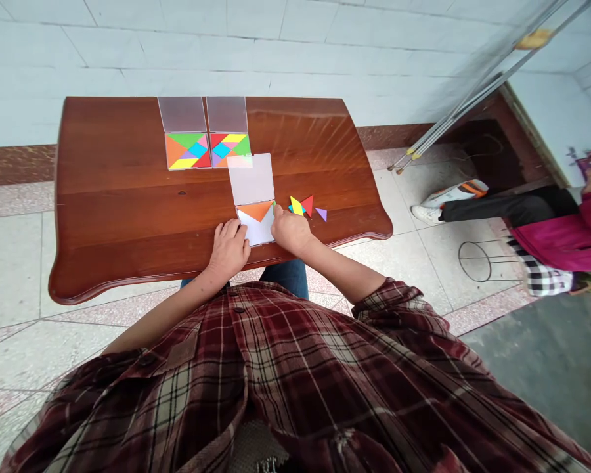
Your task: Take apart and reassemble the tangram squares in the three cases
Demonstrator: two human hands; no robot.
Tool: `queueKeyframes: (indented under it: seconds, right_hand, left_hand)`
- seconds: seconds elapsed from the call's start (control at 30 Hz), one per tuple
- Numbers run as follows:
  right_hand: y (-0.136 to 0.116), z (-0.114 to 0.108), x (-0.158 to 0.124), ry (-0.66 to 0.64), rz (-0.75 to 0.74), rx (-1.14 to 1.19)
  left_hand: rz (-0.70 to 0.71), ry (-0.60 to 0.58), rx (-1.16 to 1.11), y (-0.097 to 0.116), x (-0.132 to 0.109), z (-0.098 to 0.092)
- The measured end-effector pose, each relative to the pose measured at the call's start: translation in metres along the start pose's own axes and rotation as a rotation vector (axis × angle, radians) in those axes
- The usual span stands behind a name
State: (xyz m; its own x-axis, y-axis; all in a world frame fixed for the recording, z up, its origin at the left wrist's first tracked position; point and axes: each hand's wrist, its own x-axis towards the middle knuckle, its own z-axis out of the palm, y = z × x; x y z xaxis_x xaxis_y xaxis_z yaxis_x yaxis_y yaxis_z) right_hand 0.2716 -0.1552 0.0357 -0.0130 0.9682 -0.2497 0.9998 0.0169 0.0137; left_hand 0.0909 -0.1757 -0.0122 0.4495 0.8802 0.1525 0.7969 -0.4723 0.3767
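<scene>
An open tangram case [252, 229] lies near the table's front edge, its clear lid [251, 179] folded back. Inside, an orange triangle [259, 211] sits along the top of the white tray. My left hand [226, 246] rests at the case's left edge with fingers apart, holding nothing. At the right edge, my right hand [291, 230] is closed on a green tangram piece [274, 204], mostly hidden by the fingers. To its right lie loose pieces: a yellow parallelogram [296, 205], a red triangle [308, 205], a purple triangle [322, 214] and a partly covered blue piece [303, 209].
Two filled tangram cases, a left one [187, 150] and a right one [229, 148], lie behind with lids open. The brown wooden table [108, 197] stands against a tiled wall. Crutches [438, 125] lean on the right. A seated person [546, 223] is beyond.
</scene>
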Motion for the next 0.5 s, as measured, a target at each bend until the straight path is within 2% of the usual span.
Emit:
queueKeyframes:
  seconds: [0.23,0.5]
  right_hand:
    - [0.011,-0.015,-0.003,-0.032,0.198,0.107]
    - [0.015,-0.013,-0.003,0.05,0.255,0.242]
  left_hand:
    - [-0.004,-0.005,-0.004,0.0,0.001,-0.001]
    - [-0.021,-0.015,-0.03,-0.001,0.002,-0.002]
